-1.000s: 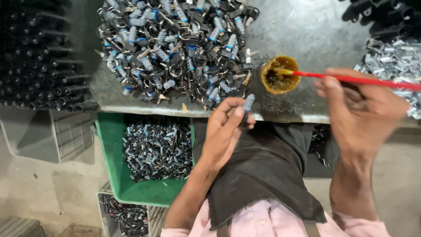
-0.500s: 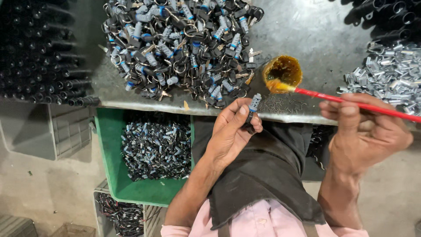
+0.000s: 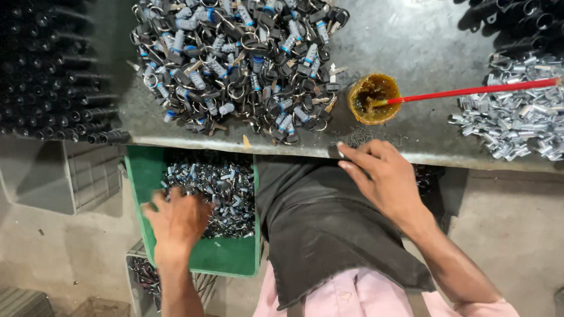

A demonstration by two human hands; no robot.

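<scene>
Left hand [image 3: 176, 222] down over one green bin [image 3: 202, 258] below the tabletop's front edge, palm spread on the heap of small metal cylinders [image 3: 226, 191] inside, motion-blurred; cannot tell whether anything sits in the grip. Right hand [image 3: 385, 176] resting on the front edge of the one grey metal tabletop [image 3: 423, 35], fingers loosely curled and part open, fingertips [image 3: 346, 149] touching the edge beside a scatter of tiny dark pins [image 3: 367, 138]; nothing clearly held. Just behind, one small round pot [image 3: 373, 98] of amber grease, with one red-handled brush [image 3: 470, 91] lying tip-down in it, handle running toward the right edge. Toward the back left, one big pile of lock barrels with keys and rings [image 3: 241, 64], too many to count. At the right edge, one pile of bright silvery metal pieces [image 3: 514, 123]; at the back right corner, a cluster of black parts [image 3: 523, 20]. Beyond the left edge, rows of dark tubes [image 3: 47, 70]. One black cloth [image 3: 329, 235] across the lap.
</scene>
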